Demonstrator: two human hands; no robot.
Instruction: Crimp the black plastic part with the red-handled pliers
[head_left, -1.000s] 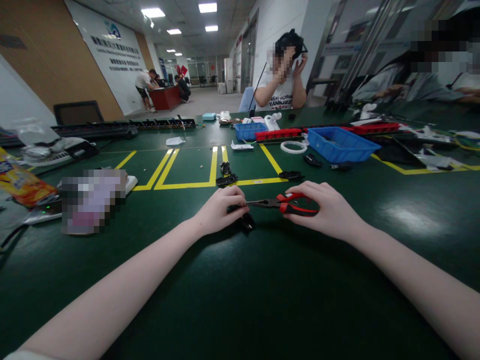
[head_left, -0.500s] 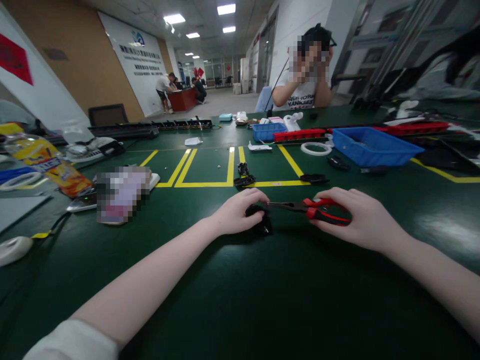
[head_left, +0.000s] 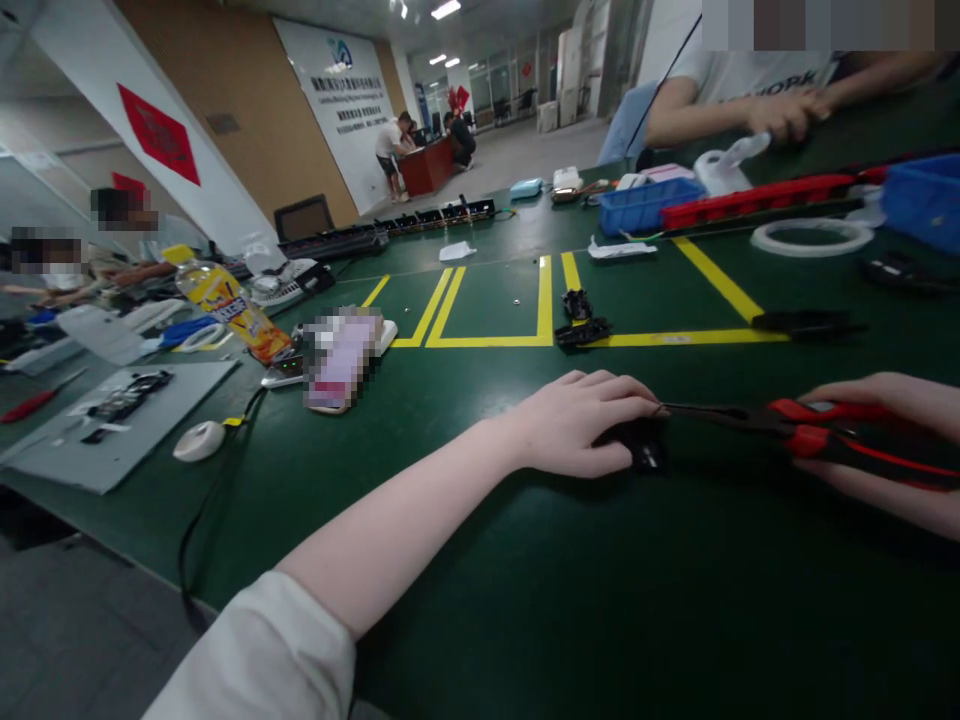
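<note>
My left hand (head_left: 581, 425) is closed over a small black plastic part (head_left: 646, 447) on the green table, and the fingers hide most of it. From the right, my right hand (head_left: 900, 400) grips red-and-black long-nose pliers (head_left: 814, 430). The pliers' thin jaws reach the tip of my left index finger; what lies between them is too small to tell. Part of my right hand runs out of the frame. Beyond my left hand sit small black parts (head_left: 581, 325) on the yellow tape. A longer black piece (head_left: 810, 325) lies further right.
Blue bins (head_left: 637, 205), a red strip (head_left: 757, 200) and a white ring (head_left: 812, 238) lie toward the back right. A phone (head_left: 349, 355), a drink bottle (head_left: 232, 300) and a grey board (head_left: 172, 400) are at left. A person sits across the table.
The view has swung to the left, so my hands and the pliers appear further right. The person opposite has lowered their hands to the table. My two hands keep their holds.
</note>
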